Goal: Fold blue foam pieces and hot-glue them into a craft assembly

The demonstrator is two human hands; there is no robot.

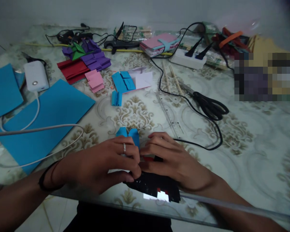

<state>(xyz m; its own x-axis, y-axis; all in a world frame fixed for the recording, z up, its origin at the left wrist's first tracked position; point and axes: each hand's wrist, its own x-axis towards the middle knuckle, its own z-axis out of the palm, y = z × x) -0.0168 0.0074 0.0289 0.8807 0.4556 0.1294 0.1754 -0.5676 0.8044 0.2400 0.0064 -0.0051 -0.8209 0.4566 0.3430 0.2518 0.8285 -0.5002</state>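
Observation:
At the table's front edge, a piece of folded blue paper sticks out beyond my fingers; the rest of it is hidden. My left hand, with a ring on one finger, has its fingers bent and pressed together at this paper. From the right, my right hand reaches in with curved fingers, its fingertips meeting the left hand's. What lies between the fingertips is covered. Below both hands is a black piece with small red and white patches, near the table edge.
Blue sheets and a white power bank with its cable lie left. Folded papers sit farther back. Black-handled scissors, a clear ruler, wooden sticks, a power strip and a black cable lie right.

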